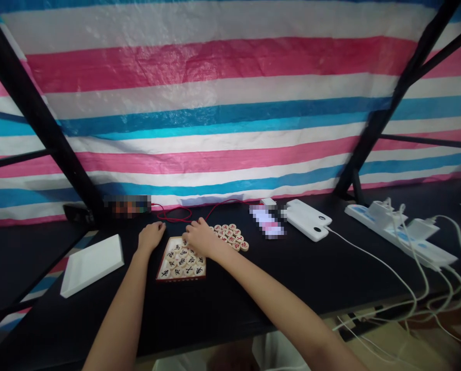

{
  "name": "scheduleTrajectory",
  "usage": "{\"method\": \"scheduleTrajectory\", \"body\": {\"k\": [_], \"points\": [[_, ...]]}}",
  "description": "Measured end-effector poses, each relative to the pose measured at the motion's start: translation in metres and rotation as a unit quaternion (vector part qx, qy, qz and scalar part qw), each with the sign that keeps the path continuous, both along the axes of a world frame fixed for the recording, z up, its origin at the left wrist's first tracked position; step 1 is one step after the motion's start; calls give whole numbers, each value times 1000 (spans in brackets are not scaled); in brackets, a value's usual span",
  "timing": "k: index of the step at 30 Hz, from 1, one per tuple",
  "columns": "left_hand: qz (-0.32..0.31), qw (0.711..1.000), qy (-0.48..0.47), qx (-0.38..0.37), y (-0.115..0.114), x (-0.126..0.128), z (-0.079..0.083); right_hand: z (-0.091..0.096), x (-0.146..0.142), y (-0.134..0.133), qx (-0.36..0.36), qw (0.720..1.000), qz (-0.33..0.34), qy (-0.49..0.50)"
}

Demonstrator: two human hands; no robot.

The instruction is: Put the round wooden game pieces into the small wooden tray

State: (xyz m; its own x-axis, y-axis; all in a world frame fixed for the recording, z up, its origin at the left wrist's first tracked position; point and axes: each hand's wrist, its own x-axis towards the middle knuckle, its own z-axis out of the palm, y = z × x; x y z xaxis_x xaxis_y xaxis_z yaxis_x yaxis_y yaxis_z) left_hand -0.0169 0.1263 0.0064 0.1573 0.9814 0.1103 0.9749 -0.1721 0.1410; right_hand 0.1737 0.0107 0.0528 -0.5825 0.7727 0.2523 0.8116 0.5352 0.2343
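Observation:
A shallow red-rimmed tray (160, 265) lies on the black table (292, 268) and holds several round wooden chess pieces (182, 264) with black marks. More such pieces with red marks (232, 237) lie in a cluster on the table to its right. My right hand (198, 237) rests over the tray's far right corner, fingers curled down onto the pieces; what they grip is hidden. My left hand (150, 236) sits on the table just left of the tray's far corner, fingers loosely curled.
A white lid or shallow box (91, 264) lies at the left. Behind are a red cable (176, 216), a white device (307, 219) with a cord, and a white power strip (400, 233) with plugs. Black frame posts (40, 118) stand before a striped tarp.

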Motion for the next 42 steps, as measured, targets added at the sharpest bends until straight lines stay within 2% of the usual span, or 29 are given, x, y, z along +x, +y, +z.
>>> {"method": "scheduleTrajectory", "body": {"k": [6,10,14,19,23,26,34,42], "points": [[-1,1000,-6,2,-2,2,3,-2,-6,14,-20,999,8,-39],[6,1000,-5,1,-2,2,3,4,-5,21,-41,998,30,-39],[9,1000,-7,1,-2,2,2,23,12,18,-50,997,38,53],[5,1000,-9,0,-2,1,3,39,55,-17,-83,983,34,161],[4,1000,-8,1,0,0,1,32,87,-50,-130,979,26,154],[11,1000,-5,-1,2,0,-1,23,99,-63,-152,980,39,125],[17,1000,-12,-4,1,-1,1,2,100,-65,-129,984,59,112],[13,1000,-16,1,3,-2,-1,-4,96,-69,-140,974,70,163]]}}
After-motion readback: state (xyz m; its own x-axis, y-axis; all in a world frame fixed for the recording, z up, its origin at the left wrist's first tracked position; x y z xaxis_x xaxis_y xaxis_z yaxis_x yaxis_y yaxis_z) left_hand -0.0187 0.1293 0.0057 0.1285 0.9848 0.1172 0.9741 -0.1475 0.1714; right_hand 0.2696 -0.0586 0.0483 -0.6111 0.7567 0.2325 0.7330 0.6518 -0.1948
